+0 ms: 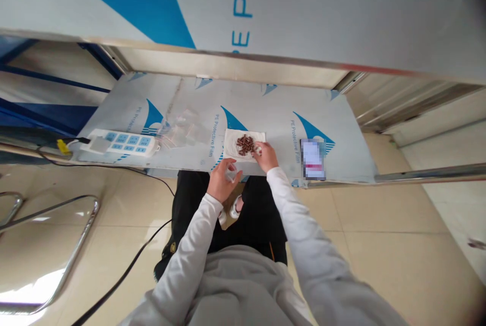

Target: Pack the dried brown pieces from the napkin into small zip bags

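Observation:
A pile of small reddish-brown pieces (pixel 245 144), perhaps screws or capsules, lies on a white cloth or paper sheet (pixel 232 138) near the shelf's front edge. My right hand (pixel 266 156) reaches in from the right, its thumb and fingertips bent together at the pile's right side. Whether a piece sits between those fingertips is too small to make out. Just in front of the sheet, my left hand (pixel 220 182) grips a small clear plastic bag (pixel 231 172) between thumb and fingers.
Several clear plastic bags (pixel 182 128) lie left of the sheet. Farther left is a white power strip (pixel 129 144) with a plug and black cable (pixel 125 168). A phone (pixel 313 159) rests at the right. An upper panel (pixel 304 12) overhangs the film-covered shelf (pixel 266 108).

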Action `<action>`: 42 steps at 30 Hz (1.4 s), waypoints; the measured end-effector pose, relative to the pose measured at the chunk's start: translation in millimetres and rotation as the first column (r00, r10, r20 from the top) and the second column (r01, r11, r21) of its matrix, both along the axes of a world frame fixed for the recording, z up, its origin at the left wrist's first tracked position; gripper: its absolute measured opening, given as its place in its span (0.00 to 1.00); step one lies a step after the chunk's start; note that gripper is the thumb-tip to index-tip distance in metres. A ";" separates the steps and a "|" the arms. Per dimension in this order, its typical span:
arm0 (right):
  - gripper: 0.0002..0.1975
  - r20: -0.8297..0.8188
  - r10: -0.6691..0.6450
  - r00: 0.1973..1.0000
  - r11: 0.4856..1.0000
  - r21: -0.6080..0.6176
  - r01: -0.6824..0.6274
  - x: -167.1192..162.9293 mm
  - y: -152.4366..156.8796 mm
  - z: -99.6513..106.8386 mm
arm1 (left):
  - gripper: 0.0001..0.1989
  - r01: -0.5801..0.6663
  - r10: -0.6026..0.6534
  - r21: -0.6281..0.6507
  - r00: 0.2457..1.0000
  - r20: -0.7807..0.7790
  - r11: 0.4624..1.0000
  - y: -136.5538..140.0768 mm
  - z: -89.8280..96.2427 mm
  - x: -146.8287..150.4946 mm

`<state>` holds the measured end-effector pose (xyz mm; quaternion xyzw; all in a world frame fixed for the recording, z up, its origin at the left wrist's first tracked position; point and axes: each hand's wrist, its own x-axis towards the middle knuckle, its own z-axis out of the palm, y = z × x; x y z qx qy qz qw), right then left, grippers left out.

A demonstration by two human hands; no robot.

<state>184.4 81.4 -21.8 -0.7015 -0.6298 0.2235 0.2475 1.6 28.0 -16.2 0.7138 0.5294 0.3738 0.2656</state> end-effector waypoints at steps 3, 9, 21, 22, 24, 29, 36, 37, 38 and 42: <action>0.16 0.042 0.086 0.995 0.996 -0.015 -0.086 5.3 27.4 -18.6 | 0.14 -0.041 0.040 -0.009 0.999 -0.026 0.999 -3.5 -5.1 -2.6; 0.12 0.096 0.115 0.989 0.993 -0.012 -0.115 3.2 46.1 -30.1 | 0.14 -0.075 0.074 -0.018 0.996 -0.040 0.997 5.3 -13.1 -2.3; 0.09 -0.013 0.065 0.998 0.995 0.077 -0.064 8.5 50.4 -21.5 | 0.14 -0.055 0.054 0.059 0.998 0.023 0.997 53.1 -27.2 15.8; 0.09 -0.030 0.065 0.997 0.994 0.088 -0.062 7.0 47.5 -16.5 | 0.15 -0.057 0.056 0.061 0.998 0.027 0.997 54.8 -28.0 18.1; 0.11 -0.119 0.060 0.991 0.992 0.114 -0.046 2.0 37.9 -1.7 | 0.15 -0.063 0.061 0.065 0.998 0.033 0.996 57.7 -28.6 22.4; 0.12 -0.554 0.198 0.809 0.978 0.059 -0.199 -14.2 6.9 46.7 | 0.19 -0.050 0.040 0.089 0.993 0.108 0.995 61.6 -20.2 30.5; 0.06 -0.207 0.327 0.922 0.944 0.023 -0.330 -25.8 3.7 83.7 | 0.17 -0.085 0.060 0.098 0.972 0.228 0.992 56.8 -2.0 43.4; 0.06 -0.096 0.353 0.931 0.935 0.018 -0.353 -27.6 3.9 88.3 | 0.17 -0.094 0.068 0.097 0.968 0.240 0.991 56.5 -0.4 44.6; 0.07 0.015 0.379 0.925 0.925 0.006 -0.379 -29.4 3.8 93.0 | 0.17 -0.101 0.075 0.094 0.966 0.249 0.990 56.4 1.1 45.6; 0.07 0.318 0.433 0.844 0.895 -0.036 -0.445 -34.0 3.0 107.9 | 0.17 -0.129 0.099 0.097 0.959 0.265 0.987 57.8 5.6 47.1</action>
